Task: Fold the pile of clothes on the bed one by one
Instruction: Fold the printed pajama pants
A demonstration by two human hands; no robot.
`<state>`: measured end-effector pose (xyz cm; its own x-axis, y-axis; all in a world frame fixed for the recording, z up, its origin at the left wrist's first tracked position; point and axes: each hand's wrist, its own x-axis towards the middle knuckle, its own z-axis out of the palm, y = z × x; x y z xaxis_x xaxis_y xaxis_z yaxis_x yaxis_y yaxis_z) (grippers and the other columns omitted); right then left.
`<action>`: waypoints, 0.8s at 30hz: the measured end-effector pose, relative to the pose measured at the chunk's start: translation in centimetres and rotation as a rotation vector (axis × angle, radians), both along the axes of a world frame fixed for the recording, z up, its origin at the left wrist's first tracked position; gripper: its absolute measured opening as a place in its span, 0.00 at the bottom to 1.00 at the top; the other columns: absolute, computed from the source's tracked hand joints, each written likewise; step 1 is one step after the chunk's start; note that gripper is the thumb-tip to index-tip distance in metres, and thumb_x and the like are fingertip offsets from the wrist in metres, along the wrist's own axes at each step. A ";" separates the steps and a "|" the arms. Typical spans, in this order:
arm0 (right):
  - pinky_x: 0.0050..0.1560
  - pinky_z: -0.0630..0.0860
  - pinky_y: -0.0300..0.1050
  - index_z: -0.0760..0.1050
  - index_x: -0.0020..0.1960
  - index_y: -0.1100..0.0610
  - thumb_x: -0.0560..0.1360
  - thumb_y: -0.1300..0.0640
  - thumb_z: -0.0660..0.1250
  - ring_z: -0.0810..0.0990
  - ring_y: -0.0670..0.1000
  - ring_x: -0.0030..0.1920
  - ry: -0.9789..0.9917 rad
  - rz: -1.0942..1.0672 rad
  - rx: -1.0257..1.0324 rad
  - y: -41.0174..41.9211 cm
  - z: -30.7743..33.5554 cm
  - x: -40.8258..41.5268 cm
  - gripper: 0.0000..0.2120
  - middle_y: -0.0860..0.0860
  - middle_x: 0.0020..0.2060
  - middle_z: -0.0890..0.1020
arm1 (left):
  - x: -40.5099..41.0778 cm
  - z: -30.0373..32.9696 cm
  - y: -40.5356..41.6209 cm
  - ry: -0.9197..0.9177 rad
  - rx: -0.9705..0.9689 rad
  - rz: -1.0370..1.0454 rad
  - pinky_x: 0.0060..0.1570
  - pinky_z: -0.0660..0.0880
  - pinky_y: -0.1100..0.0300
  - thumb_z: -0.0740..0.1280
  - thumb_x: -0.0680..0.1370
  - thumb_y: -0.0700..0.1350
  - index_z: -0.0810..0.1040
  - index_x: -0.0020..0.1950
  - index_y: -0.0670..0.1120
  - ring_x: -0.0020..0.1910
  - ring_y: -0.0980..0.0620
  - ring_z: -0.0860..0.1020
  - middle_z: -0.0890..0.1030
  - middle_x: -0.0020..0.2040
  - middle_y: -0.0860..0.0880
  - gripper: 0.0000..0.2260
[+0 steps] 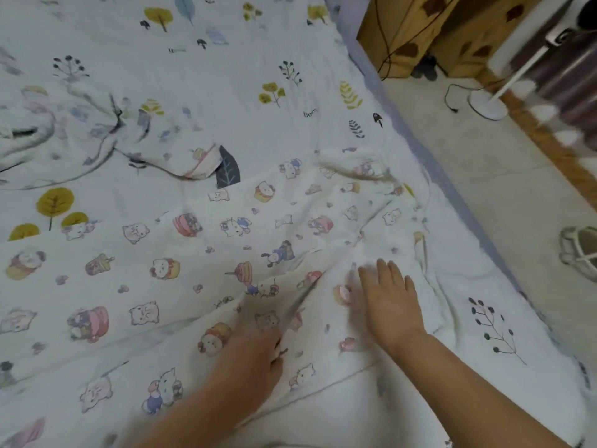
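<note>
Here the bed's right edge runs diagonally from the top centre down to the lower right, where the white bedsheet printed with yellow trees and dark leaf sprigs (232,76) gives way to a pale lavender mattress border (365,59) and then to the beige tiled floor (504,189). Most of the sheet's upper half lies bare and flat.

The task's thing, a soft white cotton garment printed with small pink and purple cartoon cats and cakes (181,253), is spread wide across the lower half of the bed, reaching nearly to that right edge. It is thin and limp, with a raised crease running diagonally between the two hands and rumpled folds near its far right corner.

The right hand (387,302) lies flat on the cloth, palm down, fingers straight and slightly spread, pressing rather than holding. The left hand (255,357) is blurred; its fingers seem bent down at the crease, but I cannot tell whether they pinch the fabric.

At the left edge sits a crumpled heap of pale floral clothing (64,137), one striped cuff trailing toward the spread garment, just apart from it.

Off the bed stand a brown curtain with dark leaf shapes (436,30), black cables (392,43), a white fan base with pole (487,103), and a white strappy sandal (578,250) on the floor.
</note>
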<state>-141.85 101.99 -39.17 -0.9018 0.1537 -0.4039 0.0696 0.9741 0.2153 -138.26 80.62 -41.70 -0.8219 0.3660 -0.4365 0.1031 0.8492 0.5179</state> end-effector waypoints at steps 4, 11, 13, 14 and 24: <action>0.73 0.50 0.55 0.42 0.76 0.55 0.76 0.65 0.57 0.46 0.60 0.75 0.075 -0.171 0.058 3.0 0.2 -1.1 0.34 0.60 0.75 0.46 | -1.5 1.6 -1.3 0.052 0.061 0.016 0.31 0.63 0.71 0.58 0.80 0.47 0.64 0.44 0.54 0.32 0.62 0.66 0.66 0.34 0.58 0.06; 0.71 0.54 0.52 0.47 0.76 0.59 0.77 0.66 0.55 0.52 0.58 0.75 0.350 -0.398 -0.280 8.1 -0.1 -5.8 0.31 0.61 0.75 0.53 | -4.3 2.7 -2.6 -0.014 0.190 0.119 0.37 0.68 0.68 0.65 0.76 0.45 0.74 0.45 0.56 0.35 0.56 0.74 0.78 0.37 0.53 0.05; 0.72 0.54 0.54 0.48 0.76 0.59 0.78 0.63 0.57 0.52 0.58 0.75 0.379 -0.439 -0.397 9.9 -0.2 -8.8 0.30 0.60 0.75 0.53 | -4.7 3.3 -2.9 -0.003 0.220 0.106 0.36 0.68 0.68 0.67 0.75 0.45 0.74 0.42 0.56 0.36 0.54 0.74 0.78 0.38 0.49 0.06; 0.73 0.53 0.54 0.48 0.77 0.58 0.78 0.60 0.60 0.51 0.57 0.75 0.353 -0.472 -0.467 10.8 -0.4 -10.5 0.32 0.58 0.76 0.52 | -5.0 3.5 -3.1 0.007 0.238 0.089 0.35 0.67 0.69 0.67 0.75 0.45 0.73 0.44 0.57 0.36 0.55 0.74 0.78 0.39 0.50 0.06; 0.41 0.70 0.48 0.70 0.40 0.59 0.74 0.63 0.67 0.71 0.52 0.38 0.404 -0.377 -0.897 14.0 0.7 -17.6 0.07 0.52 0.35 0.73 | -9.4 6.8 -8.2 -0.089 0.336 0.334 0.29 0.69 0.66 0.65 0.65 0.61 0.81 0.41 0.51 0.29 0.53 0.77 0.80 0.31 0.47 0.16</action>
